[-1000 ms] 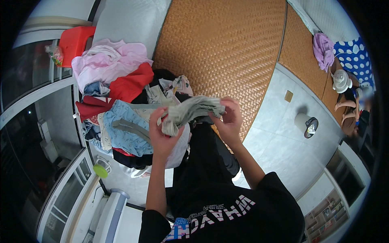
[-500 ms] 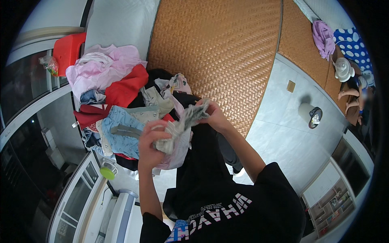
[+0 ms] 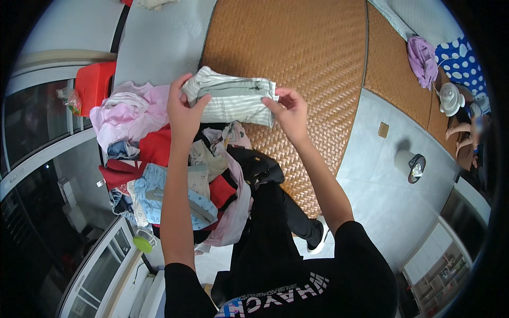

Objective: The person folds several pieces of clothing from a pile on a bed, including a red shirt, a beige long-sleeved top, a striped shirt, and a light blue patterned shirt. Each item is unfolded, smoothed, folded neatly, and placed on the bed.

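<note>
Woven straw matting covers the bed ahead of me, and over its near edge I hold a folded grey-and-white striped garment up between both hands. My left hand pinches the garment's left end, thumb in front and fingers curled behind, while my right hand grips its right end with the fingertips closed on the cloth. Just below the garment lies a heap of mixed clothes, pink, red, pale blue and black, with a red stool to the left of the heap.
</note>
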Tool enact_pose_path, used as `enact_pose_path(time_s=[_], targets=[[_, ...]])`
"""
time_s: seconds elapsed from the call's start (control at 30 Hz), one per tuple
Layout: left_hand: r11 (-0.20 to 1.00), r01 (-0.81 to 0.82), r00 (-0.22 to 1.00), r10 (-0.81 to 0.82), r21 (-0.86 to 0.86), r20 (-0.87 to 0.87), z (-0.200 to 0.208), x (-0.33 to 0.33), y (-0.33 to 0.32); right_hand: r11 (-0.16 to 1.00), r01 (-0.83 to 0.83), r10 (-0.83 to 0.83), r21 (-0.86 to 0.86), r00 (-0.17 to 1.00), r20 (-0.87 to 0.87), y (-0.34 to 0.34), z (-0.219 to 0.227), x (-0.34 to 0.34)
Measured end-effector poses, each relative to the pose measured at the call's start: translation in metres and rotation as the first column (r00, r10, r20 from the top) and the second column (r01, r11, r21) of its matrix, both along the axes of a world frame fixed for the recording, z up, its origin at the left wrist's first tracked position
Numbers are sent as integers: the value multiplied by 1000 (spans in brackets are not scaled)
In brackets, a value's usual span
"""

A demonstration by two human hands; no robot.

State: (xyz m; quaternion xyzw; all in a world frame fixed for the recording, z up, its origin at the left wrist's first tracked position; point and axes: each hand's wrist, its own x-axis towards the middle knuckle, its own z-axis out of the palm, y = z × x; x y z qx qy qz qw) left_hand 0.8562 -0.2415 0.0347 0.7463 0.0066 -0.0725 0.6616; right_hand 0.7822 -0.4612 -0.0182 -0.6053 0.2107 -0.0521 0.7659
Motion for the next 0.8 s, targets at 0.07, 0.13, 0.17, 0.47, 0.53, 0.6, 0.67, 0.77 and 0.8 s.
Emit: enact_pose_path(time_s=[0.07, 0.13, 0.17, 0.47, 0.53, 0.6, 0.67, 0.77, 0.8], targets=[[998, -4, 999, 5, -57, 33, -3, 19, -5, 999, -43, 45, 31, 996, -75, -7, 6, 21], [1000, 0, 996, 0, 7, 91, -10, 22, -10, 986, -141, 158, 90, 960, -232, -18, 11, 32], [1000, -11, 991, 9, 16, 132, -12, 23, -12, 988, -83, 111, 130, 969, -219, -16, 5, 35], [715, -398, 882, 126, 575, 454, -33, 88, 62, 908, -184, 189, -377, 982, -24, 41, 34, 152], [464, -269, 960, 60, 844, 273, -69, 73, 101, 777, -262, 250, -572, 963, -101, 64, 66, 191], [238, -98, 995, 24, 966, 95, -101, 46, 128, 777, -354, 345, -520, 931, -119, 84, 76, 225], [294, -190, 979, -11, 937, 202, -116, 25, 139, 772, -370, 366, -518, 924, -115, 113, 94, 253], [311, -283, 954, -3, 907, 299, -130, 23, 151, 875, -390, 425, -288, 902, 70, 164, 117, 280], [309, -301, 949, 5, 902, 315, -131, 22, 152, 908, -378, 405, -179, 902, 148, 177, 116, 289]])
